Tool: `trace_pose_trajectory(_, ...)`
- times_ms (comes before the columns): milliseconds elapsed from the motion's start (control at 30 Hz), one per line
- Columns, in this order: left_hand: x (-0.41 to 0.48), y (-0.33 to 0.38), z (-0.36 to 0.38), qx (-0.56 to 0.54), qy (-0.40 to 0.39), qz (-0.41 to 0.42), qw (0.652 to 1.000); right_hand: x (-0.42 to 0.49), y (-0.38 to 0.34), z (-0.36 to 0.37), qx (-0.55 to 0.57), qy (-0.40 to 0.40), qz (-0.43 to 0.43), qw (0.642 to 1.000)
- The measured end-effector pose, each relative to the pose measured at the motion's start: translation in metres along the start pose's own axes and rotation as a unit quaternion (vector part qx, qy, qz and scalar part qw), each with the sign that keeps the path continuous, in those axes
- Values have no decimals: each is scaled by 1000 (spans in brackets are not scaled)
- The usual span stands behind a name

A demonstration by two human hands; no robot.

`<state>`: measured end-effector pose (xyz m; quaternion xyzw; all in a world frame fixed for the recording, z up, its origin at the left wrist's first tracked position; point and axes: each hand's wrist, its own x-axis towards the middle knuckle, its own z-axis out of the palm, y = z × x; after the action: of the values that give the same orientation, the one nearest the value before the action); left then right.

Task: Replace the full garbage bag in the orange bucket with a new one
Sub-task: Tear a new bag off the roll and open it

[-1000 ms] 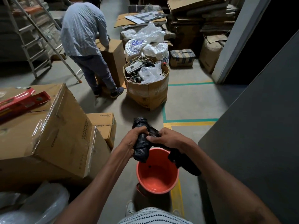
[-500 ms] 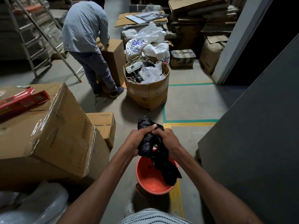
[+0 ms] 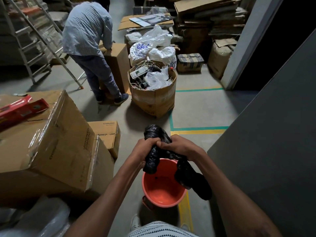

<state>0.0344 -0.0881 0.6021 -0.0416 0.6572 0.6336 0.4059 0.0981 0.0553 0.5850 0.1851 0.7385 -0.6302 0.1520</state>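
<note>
Bare floor lies open ahead of the orange bucket; cardboard boxes crowd its left, a dark panel its right.

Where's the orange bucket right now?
In the head view the orange bucket stands on the floor at bottom centre, below the black bag gripped by the left hand and right hand, beside the yellow floor line.
</note>
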Motion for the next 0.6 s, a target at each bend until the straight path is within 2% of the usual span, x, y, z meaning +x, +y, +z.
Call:
trace_pose_trajectory(67, 2, 1, -2, 15, 10, 4, 1000, 2, 0, 4, -84, -6, 2, 996)
trace_pose_trajectory(133, 2, 2, -4, 20, 4, -4, 1000, 3, 7, 9, -63, 0, -16, 998)
trace_pose_trajectory(267, -2, 4, 0, -105, -40, -45, 993, 8, 20, 22, 138, 42, -27, 989)
trace_pose_trajectory(367, 1, 4, 5, -171, -44, -51, 983, 17, 28, 42, 328, 95, 15, 940)
trace_pose_trajectory(433, 6, 2, 6, -140, -14, -9, 990, 18, 25, 55, 394, 145, 24, 908)
trace_pose_trajectory(533, 9, 1, 3, 13, 36, 37, 999, 21, 22, 53, 322, 213, -7, 922)
trace_pose_trajectory(600, 9, 2, -1, 38, 40, 0, 998, 19, 21, 49, 265, 226, -34, 937)
